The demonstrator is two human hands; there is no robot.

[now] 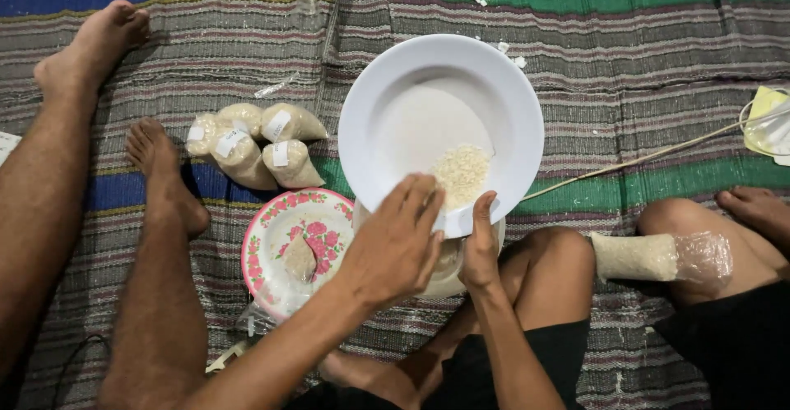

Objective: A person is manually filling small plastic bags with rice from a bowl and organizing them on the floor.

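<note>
Looking down through the head camera, I saw my right hand (pixel 481 250) gripping the near rim of a tilted white plate (pixel 395 106) at the centre of the frame, thumb on top. A small heap of rice (pixel 462 173) lay against the plate's lower edge. My left hand (pixel 397 245) rested open over that rim, fingers reaching toward the rice. Lower left sat a floral plate (pixel 271 241) with a small rice packet (pixel 299 258) on it. Four filled packets (pixel 255 147) lay on the striped mat (pixel 642 56) above it. A larger rice bag (pixel 658 256) rested on a knee at right.
</note>
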